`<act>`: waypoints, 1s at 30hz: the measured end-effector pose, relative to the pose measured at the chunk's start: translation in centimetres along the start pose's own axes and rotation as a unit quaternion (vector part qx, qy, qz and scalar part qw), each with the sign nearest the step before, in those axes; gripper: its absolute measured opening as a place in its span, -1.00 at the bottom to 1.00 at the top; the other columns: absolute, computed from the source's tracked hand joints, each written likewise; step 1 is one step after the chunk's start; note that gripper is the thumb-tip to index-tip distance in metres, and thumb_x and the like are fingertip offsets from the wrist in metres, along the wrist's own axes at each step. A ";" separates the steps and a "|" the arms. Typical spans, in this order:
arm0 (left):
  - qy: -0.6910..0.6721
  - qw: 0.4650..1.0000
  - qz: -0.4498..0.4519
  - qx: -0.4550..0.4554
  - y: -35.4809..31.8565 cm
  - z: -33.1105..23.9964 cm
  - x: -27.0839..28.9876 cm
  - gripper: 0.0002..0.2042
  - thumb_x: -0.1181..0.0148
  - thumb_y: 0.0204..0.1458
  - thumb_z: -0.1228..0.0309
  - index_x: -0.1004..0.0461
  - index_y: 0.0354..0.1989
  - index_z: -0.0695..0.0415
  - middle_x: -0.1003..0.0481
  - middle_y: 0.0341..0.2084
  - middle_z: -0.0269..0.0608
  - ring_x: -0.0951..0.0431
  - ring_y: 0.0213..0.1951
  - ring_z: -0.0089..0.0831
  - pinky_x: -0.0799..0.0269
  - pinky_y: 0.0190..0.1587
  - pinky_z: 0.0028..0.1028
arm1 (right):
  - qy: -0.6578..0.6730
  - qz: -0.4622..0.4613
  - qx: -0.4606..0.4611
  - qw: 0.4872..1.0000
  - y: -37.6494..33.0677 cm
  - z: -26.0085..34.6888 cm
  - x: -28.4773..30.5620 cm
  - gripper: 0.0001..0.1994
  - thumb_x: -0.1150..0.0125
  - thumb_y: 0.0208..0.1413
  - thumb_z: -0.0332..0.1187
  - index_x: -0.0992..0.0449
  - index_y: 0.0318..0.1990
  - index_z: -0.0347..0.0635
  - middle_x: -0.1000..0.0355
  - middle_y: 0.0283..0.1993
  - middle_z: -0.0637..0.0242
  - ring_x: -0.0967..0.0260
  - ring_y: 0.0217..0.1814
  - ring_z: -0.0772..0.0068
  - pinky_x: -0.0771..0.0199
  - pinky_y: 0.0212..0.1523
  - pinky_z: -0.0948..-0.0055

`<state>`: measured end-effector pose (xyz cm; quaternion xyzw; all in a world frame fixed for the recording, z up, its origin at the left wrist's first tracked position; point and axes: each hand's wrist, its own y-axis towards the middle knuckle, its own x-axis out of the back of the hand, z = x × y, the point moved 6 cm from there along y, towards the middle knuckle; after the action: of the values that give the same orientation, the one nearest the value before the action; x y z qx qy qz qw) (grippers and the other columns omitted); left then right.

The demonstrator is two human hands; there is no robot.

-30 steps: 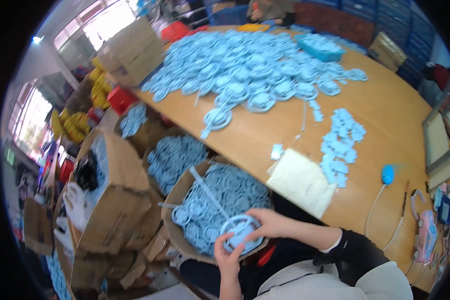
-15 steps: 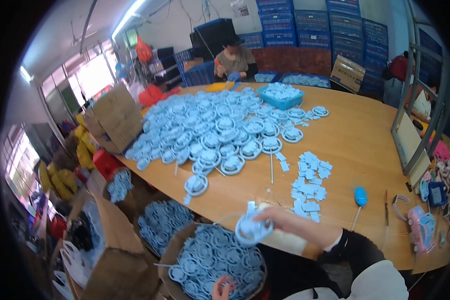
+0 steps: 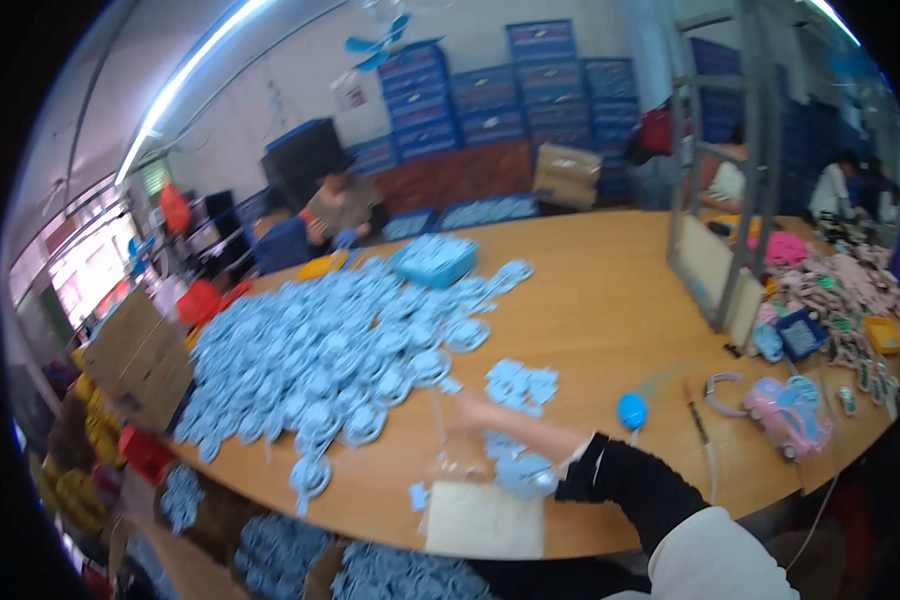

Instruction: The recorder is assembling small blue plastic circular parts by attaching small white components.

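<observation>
My right hand (image 3: 473,412) reaches in over the table, blurred by motion, so its fingers do not read clearly. It is between the heap of light blue ring-shaped plastic parts (image 3: 310,345) and a patch of small flat blue pieces (image 3: 520,380). More flat pieces (image 3: 525,470) lie partly under my forearm. One ring part (image 3: 310,478) sits apart at the table's near edge. A cream pad (image 3: 485,520) lies on the edge in front of me, with a small blue piece (image 3: 418,496) beside it. My left hand is out of view.
Below the table edge, boxes hold blue parts (image 3: 400,575). A turquoise basket (image 3: 440,265) stands behind the heap, a cardboard box (image 3: 140,355) at left. Rightward are a blue egg-shaped object (image 3: 632,411), a pink toy car (image 3: 788,418) and a metal frame (image 3: 715,270). A co-worker (image 3: 340,210) sits across.
My right hand has moved from above the box of parts to over the table; the ring part it held no longer shows in it. My left hand has left the view, which has swung right.
</observation>
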<state>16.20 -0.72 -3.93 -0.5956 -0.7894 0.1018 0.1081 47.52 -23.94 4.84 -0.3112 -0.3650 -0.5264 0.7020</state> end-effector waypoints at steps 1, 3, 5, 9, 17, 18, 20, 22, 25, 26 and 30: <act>0.009 1.000 0.004 -0.006 0.5 0.4 -0.8 -0.64 0.01 -0.01 0.34 -0.24 -0.06 0.27 -0.34 -0.16 -0.03 -0.39 -0.16 -0.25 -0.34 -0.19 -0.40 | -0.020 0.057 0.003 0.998 -3.7 1.4 0.5 -0.42 -0.32 -0.38 -0.11 -0.35 -0.19 -0.31 -0.21 -0.04 -0.17 -0.20 0.00 -0.05 -0.27 -0.06 0.13; 0.041 0.998 0.029 -0.026 2.9 6.1 -0.9 -0.64 0.00 -0.03 0.33 -0.25 -0.08 0.26 -0.34 -0.17 -0.03 -0.39 -0.17 -0.24 -0.34 -0.20 -0.39 | -0.089 0.030 -0.005 0.996 -8.5 -0.7 0.2 -0.27 -0.36 -0.43 -0.11 -0.24 -0.01 -0.23 -0.13 0.04 -0.11 -0.12 0.07 -0.09 -0.25 -0.04 0.12; 0.075 0.995 0.040 -0.043 5.2 9.7 -0.1 -0.65 -0.02 -0.04 0.32 -0.27 -0.10 0.26 -0.35 -0.18 -0.03 -0.39 -0.18 -0.24 -0.33 -0.21 -0.38 | -0.121 0.064 0.001 0.991 -11.7 -2.1 -0.6 -0.21 -0.39 -0.46 -0.13 -0.21 0.05 -0.16 -0.10 0.07 -0.05 -0.09 0.10 -0.06 -0.25 -0.03 0.13; 0.144 0.986 0.036 -0.073 7.8 10.5 0.7 -0.65 -0.04 -0.07 0.30 -0.29 -0.14 0.24 -0.36 -0.21 -0.03 -0.39 -0.20 -0.22 -0.32 -0.22 -0.36 | -0.074 0.070 0.077 0.992 -13.9 -3.9 -0.9 -0.28 -0.36 -0.40 -0.18 -0.24 0.05 -0.11 -0.13 0.05 0.03 -0.10 0.09 0.01 -0.24 -0.03 0.16; 0.267 0.958 -0.051 -0.093 8.4 14.5 7.8 -0.66 -0.08 -0.14 0.26 -0.34 -0.22 0.21 -0.38 -0.26 -0.03 -0.39 -0.24 -0.19 -0.31 -0.25 -0.31 | -0.063 0.028 0.112 0.991 -13.8 -3.0 0.0 -0.53 -0.31 -0.36 -0.42 -0.37 -0.14 -0.14 -0.33 -0.21 0.16 -0.27 -0.09 0.14 -0.31 -0.14 0.26; 0.282 0.953 -0.060 -0.093 8.2 15.2 8.5 -0.66 -0.09 -0.15 0.26 -0.35 -0.23 0.21 -0.38 -0.27 -0.03 -0.39 -0.24 -0.19 -0.31 -0.25 -0.30 | -0.048 0.011 0.101 0.994 -13.8 -3.2 0.3 -0.57 -0.28 -0.34 -0.45 -0.38 -0.18 -0.16 -0.35 -0.26 0.16 -0.28 -0.13 0.14 -0.31 -0.18 0.26; 0.311 0.943 -0.078 -0.092 7.5 16.5 9.9 -0.66 -0.10 -0.16 0.25 -0.36 -0.25 0.20 -0.39 -0.28 -0.03 -0.39 -0.25 -0.18 -0.30 -0.26 -0.29 | -0.035 -0.003 0.090 0.995 -13.8 -3.4 0.5 -0.62 -0.25 -0.33 -0.49 -0.39 -0.22 -0.18 -0.36 -0.32 0.15 -0.30 -0.17 0.14 -0.31 -0.21 0.27; 0.342 0.930 -0.097 -0.091 6.4 17.5 11.9 -0.66 -0.11 -0.18 0.24 -0.37 -0.26 0.20 -0.39 -0.30 -0.02 -0.39 -0.26 -0.17 -0.30 -0.27 -0.28 | 0.095 -0.079 0.053 0.991 -13.7 -3.6 1.8 -0.72 -0.20 -0.29 -0.52 -0.41 -0.29 -0.23 -0.36 -0.36 0.15 -0.31 -0.22 0.13 -0.30 -0.28 0.26; 0.386 0.909 -0.126 -0.096 5.3 18.5 14.4 -0.67 -0.13 -0.20 0.22 -0.39 -0.29 0.19 -0.40 -0.32 -0.02 -0.39 -0.27 -0.16 -0.29 -0.28 -0.26 | 0.171 -0.065 -0.018 0.983 -13.6 -4.7 1.9 -0.77 -0.16 -0.25 -0.54 -0.41 -0.31 -0.26 -0.35 -0.37 0.12 -0.30 -0.24 0.14 -0.28 -0.30 0.26; 0.401 0.901 -0.136 -0.098 5.0 18.7 15.1 -0.67 -0.13 -0.21 0.22 -0.40 -0.30 0.18 -0.40 -0.32 -0.02 -0.39 -0.28 -0.16 -0.29 -0.28 -0.26 | 0.171 -0.065 -0.016 0.983 -13.7 -4.7 2.1 -0.77 -0.16 -0.25 -0.54 -0.41 -0.31 -0.26 -0.35 -0.37 0.12 -0.30 -0.24 0.14 -0.28 -0.30 0.26; 0.457 0.866 -0.171 -0.108 3.5 19.6 17.4 -0.67 -0.15 -0.24 0.20 -0.42 -0.34 0.17 -0.41 -0.35 -0.02 -0.39 -0.30 -0.14 -0.28 -0.30 -0.23 | 0.067 -0.049 0.027 0.996 -14.6 -5.8 1.3 -0.65 -0.26 -0.30 -0.47 -0.42 -0.23 -0.24 -0.36 -0.40 0.15 -0.33 -0.29 0.16 -0.34 -0.29 0.30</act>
<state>9.02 16.37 -22.79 -0.4391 -0.7473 -0.2873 0.4076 34.78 -33.07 3.59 -0.2377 -0.3458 -0.5700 0.7064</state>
